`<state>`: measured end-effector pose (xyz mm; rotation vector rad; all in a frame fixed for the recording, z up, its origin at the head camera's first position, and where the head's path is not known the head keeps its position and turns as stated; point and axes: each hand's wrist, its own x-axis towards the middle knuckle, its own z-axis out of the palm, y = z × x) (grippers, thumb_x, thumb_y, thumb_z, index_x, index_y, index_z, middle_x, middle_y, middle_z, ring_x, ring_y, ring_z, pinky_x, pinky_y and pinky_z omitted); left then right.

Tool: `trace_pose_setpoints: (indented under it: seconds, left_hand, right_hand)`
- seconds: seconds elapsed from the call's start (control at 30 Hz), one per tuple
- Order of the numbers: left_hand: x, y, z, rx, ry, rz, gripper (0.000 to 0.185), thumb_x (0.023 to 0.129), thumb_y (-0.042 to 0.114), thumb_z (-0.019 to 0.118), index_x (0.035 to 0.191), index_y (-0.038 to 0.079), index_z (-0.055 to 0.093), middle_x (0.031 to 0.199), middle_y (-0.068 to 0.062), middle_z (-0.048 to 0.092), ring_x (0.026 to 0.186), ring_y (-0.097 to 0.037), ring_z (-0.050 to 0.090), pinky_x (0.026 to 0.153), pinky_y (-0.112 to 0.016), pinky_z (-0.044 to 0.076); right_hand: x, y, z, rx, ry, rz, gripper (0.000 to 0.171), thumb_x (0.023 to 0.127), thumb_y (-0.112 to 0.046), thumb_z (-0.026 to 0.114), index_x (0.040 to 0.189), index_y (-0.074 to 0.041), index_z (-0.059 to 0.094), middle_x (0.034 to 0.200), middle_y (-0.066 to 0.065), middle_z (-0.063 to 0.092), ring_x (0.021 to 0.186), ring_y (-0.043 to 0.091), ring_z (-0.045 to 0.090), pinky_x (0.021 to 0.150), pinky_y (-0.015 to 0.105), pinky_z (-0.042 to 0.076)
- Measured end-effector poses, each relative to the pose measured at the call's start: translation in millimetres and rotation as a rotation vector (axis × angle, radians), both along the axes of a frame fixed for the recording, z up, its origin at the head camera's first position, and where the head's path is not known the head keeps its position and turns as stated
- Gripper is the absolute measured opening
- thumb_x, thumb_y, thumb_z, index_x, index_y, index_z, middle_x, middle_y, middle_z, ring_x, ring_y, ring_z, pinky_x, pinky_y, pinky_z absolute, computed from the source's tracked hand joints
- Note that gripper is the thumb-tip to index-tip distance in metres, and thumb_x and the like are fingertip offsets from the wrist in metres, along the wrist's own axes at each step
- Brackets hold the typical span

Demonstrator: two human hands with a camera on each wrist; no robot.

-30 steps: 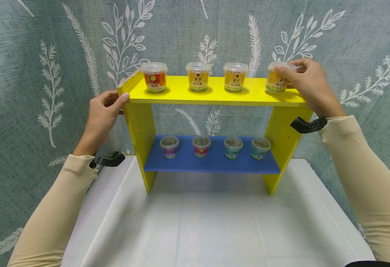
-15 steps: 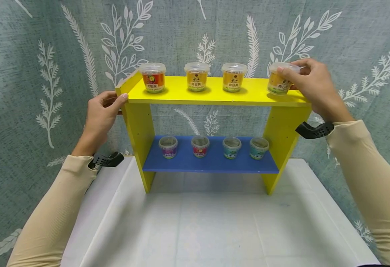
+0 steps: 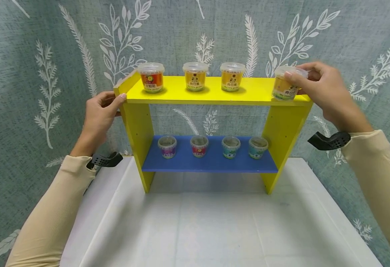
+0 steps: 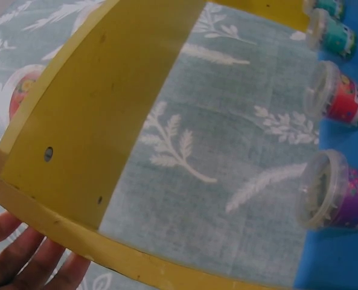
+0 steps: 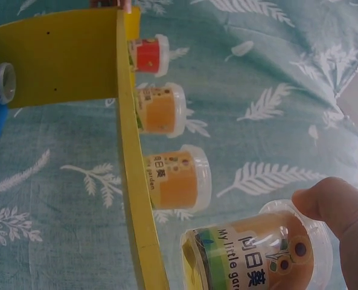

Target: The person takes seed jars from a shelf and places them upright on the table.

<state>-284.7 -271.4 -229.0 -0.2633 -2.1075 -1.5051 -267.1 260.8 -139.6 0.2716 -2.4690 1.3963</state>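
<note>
Fingers [image 3: 289, 75] of the right hand [image 3: 325, 92] curl round the lid of the rightmost yellow seed cup [image 3: 286, 87], which hangs tilted at the right front edge of the yellow top shelf [image 3: 215, 95], seemingly just lifted off. Three lidded cups [image 3: 195, 76] remain there; four more [image 3: 198, 145] sit on the blue lower shelf [image 3: 211, 163]. Left hand [image 3: 98, 115] grips the shelf's left end.
</note>
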Motion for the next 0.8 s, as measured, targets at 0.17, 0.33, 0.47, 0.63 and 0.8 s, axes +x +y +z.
trace_pose_setpoints:
  seconds: [0.17,0.33,0.47,0.63,0.8]
  left_hand:
    - [-0.4,0,0.9,0.008,-0.007,0.000,0.052,0.100,0.041,0.067,0.138,0.006,0.062,0.117,0.004,0.064,0.103,-0.014,0.061,0.083,-0.019,0.053]
    - [-0.9,-1,0.1,0.021,-0.011,-0.012,0.051,0.100,0.040,0.067,0.137,0.007,0.062,0.117,0.005,0.064,0.103,-0.014,0.062,0.083,-0.020,0.053]
    - [-0.6,-2,-0.4,0.034,-0.008,-0.026,0.050,0.100,0.039,0.068,0.137,0.006,0.062,0.117,0.004,0.064,0.104,-0.014,0.061,0.083,-0.019,0.053]
    - [-0.1,-1,0.0,0.037,-0.009,-0.032,0.050,0.100,0.039,0.068,0.137,0.006,0.062,0.118,0.004,0.064,0.105,-0.014,0.061,0.083,-0.019,0.053]
    - [0.3,0,0.5,0.048,-0.004,-0.030,0.048,0.099,0.038,0.069,0.135,0.007,0.064,0.116,0.002,0.065,0.104,-0.015,0.062,0.082,-0.020,0.053]
  right_hand:
    - [10.1,5,-4.2,0.008,0.002,0.009,0.074,0.096,-0.045,0.071,0.155,-0.013,0.041,0.124,-0.003,0.059,0.100,0.015,0.066,0.117,0.049,0.036]
    - [20.2,11,-11.2,0.026,-0.005,0.030,0.070,0.099,-0.042,0.069,0.155,-0.012,0.041,0.125,-0.003,0.060,0.102,0.015,0.065,0.117,0.047,0.036]
    - [27.5,16,-16.4,0.027,-0.024,0.045,0.067,0.100,-0.041,0.067,0.156,-0.015,0.041,0.129,-0.004,0.060,0.105,0.015,0.065,0.115,0.042,0.038]
    - [35.1,24,-23.0,0.040,-0.039,0.042,0.066,0.101,-0.040,0.066,0.156,-0.015,0.040,0.133,-0.002,0.058,0.107,0.015,0.064,0.115,0.042,0.038]
    - [39.7,28,-30.9,0.030,-0.046,0.049,0.063,0.101,-0.035,0.067,0.154,-0.012,0.041,0.134,-0.002,0.058,0.106,0.015,0.065,0.100,0.025,0.047]
